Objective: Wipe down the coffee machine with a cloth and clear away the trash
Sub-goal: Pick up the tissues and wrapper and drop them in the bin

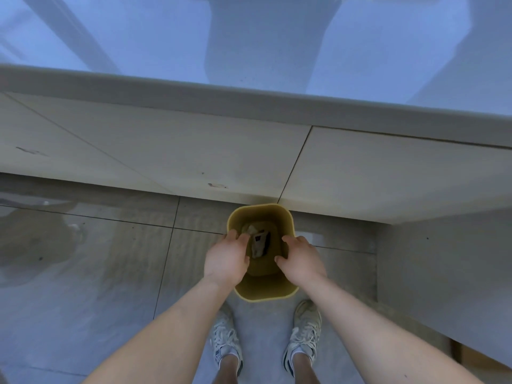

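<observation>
A yellow trash bin (263, 291) stands on the tiled floor right in front of my feet, against the base of the counter. Crumpled trash (257, 242) lies at its bottom, pale paper with a dark wrapper. My left hand (225, 259) hovers over the bin's left rim, fingers spread and holding nothing. My right hand (300, 259) hovers over the right rim, also with fingers apart and nothing in it. No cloth and no coffee machine are in view.
The counter's edge (249, 101) runs across the upper view, with beige cabinet fronts (166, 151) below it. A grey panel (443, 259) juts out at the right. My white sneakers (304, 331) stand just behind the bin. Glossy floor tiles (83, 259) spread to the left.
</observation>
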